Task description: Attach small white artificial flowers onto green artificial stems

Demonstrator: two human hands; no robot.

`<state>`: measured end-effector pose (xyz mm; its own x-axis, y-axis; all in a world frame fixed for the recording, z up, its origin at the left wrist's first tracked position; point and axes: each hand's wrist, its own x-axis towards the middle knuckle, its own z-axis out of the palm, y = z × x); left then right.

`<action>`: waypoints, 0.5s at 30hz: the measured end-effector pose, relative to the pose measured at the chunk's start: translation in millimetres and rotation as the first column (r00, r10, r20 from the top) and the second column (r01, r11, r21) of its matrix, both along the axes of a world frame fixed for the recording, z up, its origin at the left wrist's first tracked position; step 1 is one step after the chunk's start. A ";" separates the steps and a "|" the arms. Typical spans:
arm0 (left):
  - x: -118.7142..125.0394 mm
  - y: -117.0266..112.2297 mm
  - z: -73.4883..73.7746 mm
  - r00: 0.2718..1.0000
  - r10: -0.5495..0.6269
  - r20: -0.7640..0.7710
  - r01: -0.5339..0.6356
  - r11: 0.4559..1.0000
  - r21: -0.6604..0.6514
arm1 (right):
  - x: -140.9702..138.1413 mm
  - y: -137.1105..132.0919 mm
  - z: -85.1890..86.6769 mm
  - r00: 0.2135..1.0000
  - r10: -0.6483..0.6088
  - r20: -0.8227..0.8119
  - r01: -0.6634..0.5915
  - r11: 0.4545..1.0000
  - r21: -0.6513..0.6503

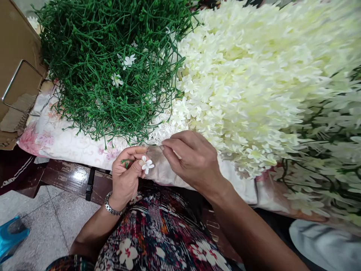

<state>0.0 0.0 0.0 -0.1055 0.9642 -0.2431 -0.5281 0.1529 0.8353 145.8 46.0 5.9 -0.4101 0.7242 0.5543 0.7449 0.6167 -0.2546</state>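
My left hand (126, 174) is closed in a pinch on a thin green plastic stem (126, 162) with a small white artificial flower (147, 165) at its tip. My right hand (191, 158) sits just right of it, fingers curled together at the near edge of a big heap of loose cream-white artificial flowers (254, 75); what its fingertips hold is too small to make out. A tangled pile of green plastic stems (109, 64) lies behind my left hand, with a few white flowers stuck in it.
Both heaps rest on a floral cloth (56, 139) over a dark wooden bench (67, 177). A cardboard box (14, 56) with a metal wire handle stands at the left. Finished flower sprigs (324, 158) lie at the right. Tiled floor and a blue object (11, 233) are lower left.
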 end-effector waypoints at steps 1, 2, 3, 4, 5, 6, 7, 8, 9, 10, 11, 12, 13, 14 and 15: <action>0.9 0.5 -0.6 1.000 -0.002 -0.002 0.002 1.000 0.000 | 3.3 -1.8 2.4 0.999 0.015 -0.034 -0.016 1.000 -0.015; 1.9 0.9 -1.6 1.000 -0.003 -0.007 0.003 1.000 0.000 | 6.5 -3.9 5.2 0.997 0.028 -0.069 -0.031 0.999 -0.038; 3.1 1.3 -2.9 1.000 -0.008 -0.014 0.008 1.000 0.001 | 9.5 -6.4 8.3 0.993 0.040 -0.107 -0.048 0.996 -0.069; 4.5 1.6 -4.3 1.000 -0.015 -0.020 0.015 1.000 0.006 | 12.1 -9.2 11.4 0.988 0.050 -0.146 -0.066 0.992 -0.110; 6.0 1.9 -5.9 0.999 -0.021 -0.026 0.021 1.000 0.013 | 14.4 -12.4 14.6 0.981 0.057 -0.188 -0.088 0.984 -0.158; 7.5 2.1 -7.2 0.999 -0.026 -0.033 0.027 0.999 0.023 | 16.1 -15.8 17.7 0.971 0.066 -0.231 -0.116 0.971 -0.211; 9.2 2.2 -8.3 0.999 -0.029 -0.044 0.031 0.999 0.037 | 17.4 -19.4 20.5 0.958 0.076 -0.276 -0.152 0.953 -0.262; 11.0 2.3 -9.0 0.998 -0.027 -0.059 0.030 0.998 0.058 | 18.3 -23.0 23.0 0.944 0.091 -0.316 -0.193 0.930 -0.311; 12.8 2.4 -9.3 0.997 -0.022 -0.080 0.028 0.996 0.080 | 18.8 -26.2 24.8 0.932 0.104 -0.347 -0.232 0.907 -0.350; 14.7 2.3 -9.3 0.994 -0.014 -0.105 0.025 0.995 0.102 | 19.0 -29.0 26.0 0.924 0.116 -0.363 -0.260 0.889 -0.378; 16.5 2.1 -9.1 0.991 -0.006 -0.132 0.022 0.992 0.122 | 19.0 -31.2 26.5 0.922 0.124 -0.366 -0.274 0.877 -0.394; 18.3 1.7 -8.8 0.988 0.002 -0.157 0.021 0.990 0.143 | 18.8 -32.7 26.3 0.926 0.126 -0.355 -0.274 0.873 -0.404; 20.0 1.2 -8.6 0.984 0.009 -0.179 0.021 0.987 0.160 | 18.7 -33.6 25.4 0.933 0.122 -0.338 -0.262 0.875 -0.407; 21.6 0.6 -8.7 0.980 0.013 -0.199 0.023 0.984 0.176 | 18.6 -34.0 24.0 0.941 0.113 -0.319 -0.244 0.880 -0.408; 23.0 -0.1 -9.0 0.976 0.019 -0.217 0.024 0.981 0.191 | 18.5 -34.0 22.2 0.948 0.101 -0.301 -0.224 0.885 -0.409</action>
<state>23.0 -0.1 -9.0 -0.1326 0.9909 -0.0252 -0.3312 -0.0203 0.9433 164.3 12.0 28.1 -0.4263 0.8518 0.3044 0.5112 0.5045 -0.6958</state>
